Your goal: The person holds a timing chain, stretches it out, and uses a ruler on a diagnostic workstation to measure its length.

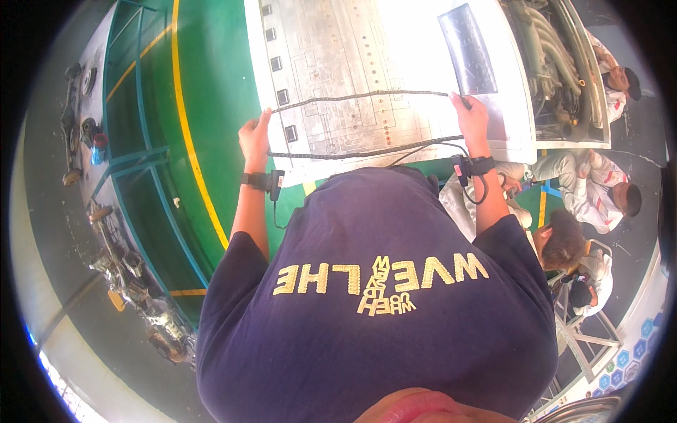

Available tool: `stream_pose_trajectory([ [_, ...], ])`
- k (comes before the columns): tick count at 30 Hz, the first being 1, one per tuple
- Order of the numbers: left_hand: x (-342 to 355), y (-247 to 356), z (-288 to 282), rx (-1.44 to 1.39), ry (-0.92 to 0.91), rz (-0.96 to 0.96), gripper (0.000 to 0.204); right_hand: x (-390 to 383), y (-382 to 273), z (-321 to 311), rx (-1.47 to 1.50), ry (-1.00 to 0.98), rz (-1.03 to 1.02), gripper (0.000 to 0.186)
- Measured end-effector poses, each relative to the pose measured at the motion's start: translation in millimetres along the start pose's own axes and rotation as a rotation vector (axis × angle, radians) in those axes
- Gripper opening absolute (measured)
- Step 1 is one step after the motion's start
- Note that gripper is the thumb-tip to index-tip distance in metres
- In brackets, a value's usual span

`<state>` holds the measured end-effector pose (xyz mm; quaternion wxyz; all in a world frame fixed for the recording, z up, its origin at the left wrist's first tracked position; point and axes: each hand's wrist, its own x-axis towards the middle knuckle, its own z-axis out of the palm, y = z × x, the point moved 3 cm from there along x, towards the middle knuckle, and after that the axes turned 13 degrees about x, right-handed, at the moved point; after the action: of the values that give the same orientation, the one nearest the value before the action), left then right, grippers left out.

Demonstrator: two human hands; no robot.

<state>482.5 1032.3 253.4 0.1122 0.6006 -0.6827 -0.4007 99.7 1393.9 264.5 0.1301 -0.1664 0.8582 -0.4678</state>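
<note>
A long, thin black belt (317, 156) forms a closed-looking loop stretched sideways between my hands. Its two strands run apart, one farther out and one nearer my body. My left hand (255, 144) grips the left end with thumb and fingers closed. At the other end my right hand (472, 123) is closed round the belt, thumb pointing away from me. Below the loop lies a white panel (416, 53) with a printed line diagram, several small square openings and rows of small sockets. Each wrist wears a black strap with a small device, and a thin cable trails from it.
An engine (553, 67) stands beyond the panel on the right. Several people in light clothing sit or crouch at the right, one (564, 240) close to my right elbow. Blue metal frames (144, 158) and vehicle parts (134, 275) line the left over a green floor (218, 84).
</note>
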Motion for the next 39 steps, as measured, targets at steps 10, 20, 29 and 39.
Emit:
stream_pose_trajectory([
  [10, -11, 23, -4, 0.111, 0.174, 0.072, 0.058, -9, -32, -7, 0.161, 0.162, -0.049, 0.037],
  [20, -49, 122, -34, -0.181, 0.332, 0.575, 0.029, -22, -113, -26, 0.419, 0.099, -0.418, 0.019],
  [29, -52, 119, -24, -0.183, 0.283, 0.484, 0.030, -18, -130, -31, 0.440, 0.225, -0.454, 0.020],
  [39, -27, 61, -52, -0.425, -0.186, -0.045, 0.036, 2, -59, -45, 0.666, -0.188, 0.334, 0.023],
])
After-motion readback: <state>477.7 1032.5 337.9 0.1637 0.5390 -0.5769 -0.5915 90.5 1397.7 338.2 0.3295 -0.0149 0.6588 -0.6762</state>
